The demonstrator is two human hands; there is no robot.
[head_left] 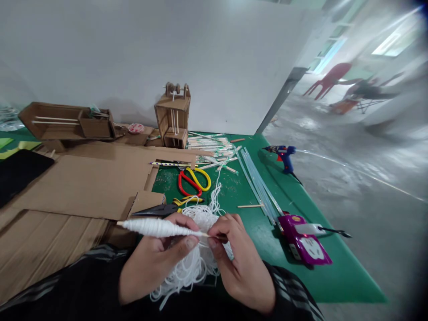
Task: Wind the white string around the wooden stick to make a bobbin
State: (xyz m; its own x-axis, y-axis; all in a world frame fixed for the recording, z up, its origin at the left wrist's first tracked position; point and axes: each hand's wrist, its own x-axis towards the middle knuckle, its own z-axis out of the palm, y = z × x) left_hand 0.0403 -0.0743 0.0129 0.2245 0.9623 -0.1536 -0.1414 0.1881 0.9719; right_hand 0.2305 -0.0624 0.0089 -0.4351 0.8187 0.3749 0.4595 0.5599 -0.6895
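Observation:
A thin wooden stick wound with white string (154, 227) lies level between my two hands, thick at the left and tapering to the right. My left hand (163, 258) is closed around the wound part, thumb towards the bare end. At the right, my right hand (234, 254) pinches the stick's bare wooden tip between thumb and fingers. Beneath both hands spreads a loose heap of white string (194, 269), partly hidden by them. Just behind my left hand are black-jawed pliers (157, 210) with yellow handles.
Scissors (190, 183) with red and yellow handles lie ahead. Cardboard sheets (83, 178) cover the left; a cardboard frame (173, 117) stands at the back. Clear glue sticks (259, 183), a blue glue gun (284, 157) and a purple power strip (302, 243) are on the right of the green table.

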